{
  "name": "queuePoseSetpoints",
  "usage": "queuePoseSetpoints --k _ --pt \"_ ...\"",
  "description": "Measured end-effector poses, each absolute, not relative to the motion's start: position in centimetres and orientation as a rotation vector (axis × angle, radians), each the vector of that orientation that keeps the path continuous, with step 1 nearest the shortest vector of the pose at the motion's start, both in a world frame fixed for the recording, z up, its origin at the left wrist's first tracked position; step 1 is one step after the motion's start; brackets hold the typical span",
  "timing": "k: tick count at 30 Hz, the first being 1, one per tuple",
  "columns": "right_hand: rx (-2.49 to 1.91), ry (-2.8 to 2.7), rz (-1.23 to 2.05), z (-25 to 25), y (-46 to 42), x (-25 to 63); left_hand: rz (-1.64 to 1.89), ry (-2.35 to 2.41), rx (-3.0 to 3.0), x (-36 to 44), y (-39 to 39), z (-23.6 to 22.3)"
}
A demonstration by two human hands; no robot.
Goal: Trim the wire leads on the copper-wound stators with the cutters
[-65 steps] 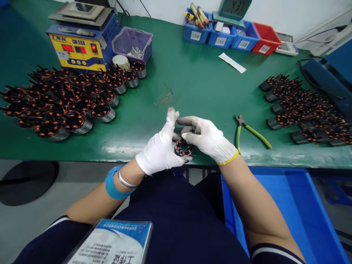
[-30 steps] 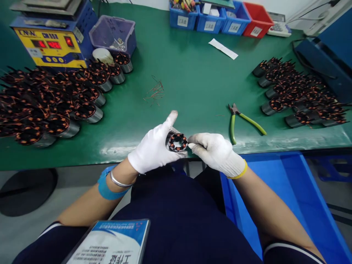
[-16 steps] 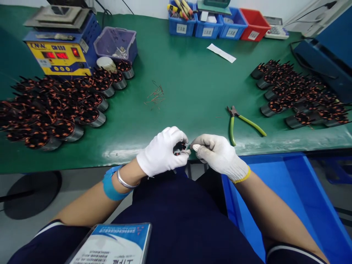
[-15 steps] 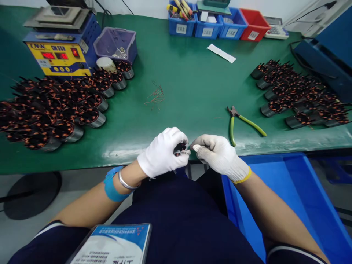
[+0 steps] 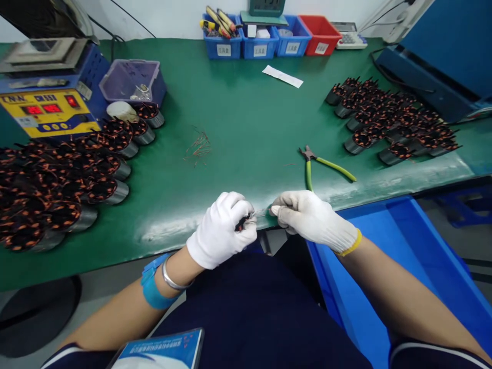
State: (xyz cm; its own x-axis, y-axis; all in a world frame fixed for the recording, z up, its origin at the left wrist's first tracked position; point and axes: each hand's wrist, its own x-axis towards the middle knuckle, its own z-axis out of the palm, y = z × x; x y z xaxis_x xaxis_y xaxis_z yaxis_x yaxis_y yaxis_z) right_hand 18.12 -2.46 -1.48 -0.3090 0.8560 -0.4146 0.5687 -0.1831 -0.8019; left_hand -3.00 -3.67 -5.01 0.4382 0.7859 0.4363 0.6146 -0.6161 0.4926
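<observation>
Gloved in white, my left hand (image 5: 220, 230) is wrapped round a small motor stator (image 5: 242, 223), black with copper windings and mostly hidden by the fingers. From it thin wire strands (image 5: 261, 212) run right towards my right hand (image 5: 313, 218), whose gloved thumb and forefinger are pinched on their end. Both hands are at the table's front edge. Just beyond the right hand lie green-handled cutting pliers (image 5: 310, 159), jaws spread. A few loose copper wire pieces (image 5: 199, 147) lie on the green table (image 5: 238, 113).
Many stators (image 5: 63, 215) crowd the left side and another group of stators (image 5: 395, 120) stands at the right. Behind the left group are a purple bin (image 5: 132, 77) and a yellow-and-blue powered unit (image 5: 49, 110). A blue crate (image 5: 407, 246) sits below the table edge.
The gap between my hands has widened slightly, and wire strands now show stretched between them. The head view has turned to the right, shifting the table things left in the picture.
</observation>
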Motion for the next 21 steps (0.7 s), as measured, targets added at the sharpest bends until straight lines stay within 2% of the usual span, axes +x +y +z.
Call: queuePoseSetpoints --k 4,7,8,9,11,14,21 --pt "-1.665 -2.258 1.287 0.6 -2.9 19.0 0.965 1.191 2.423 -2.9 -3.6 -5.0" --pt "-1.745 -2.192 0.955 2.3 -1.6 18.8 0.971 1.177 2.435 -2.9 -3.5 -5.0" --pt "-1.754 -2.179 0.960 2.6 -0.9 18.5 0.976 1.170 2.446 -2.9 -3.5 -5.0" --pt "-1.739 -2.197 1.079 2.7 -0.2 18.1 0.980 1.163 2.457 -3.0 -3.5 -5.0" --pt "-1.612 -2.207 1.586 2.3 1.3 17.0 0.984 1.149 2.469 -3.0 -3.4 -5.0" --pt "-1.407 -1.904 2.195 0.5 2.5 15.6 0.982 1.136 2.457 -3.0 -3.3 -5.1" --pt "-1.212 -1.662 2.384 -1.3 2.4 15.5 0.981 1.172 2.414 -2.8 -3.4 -5.2"
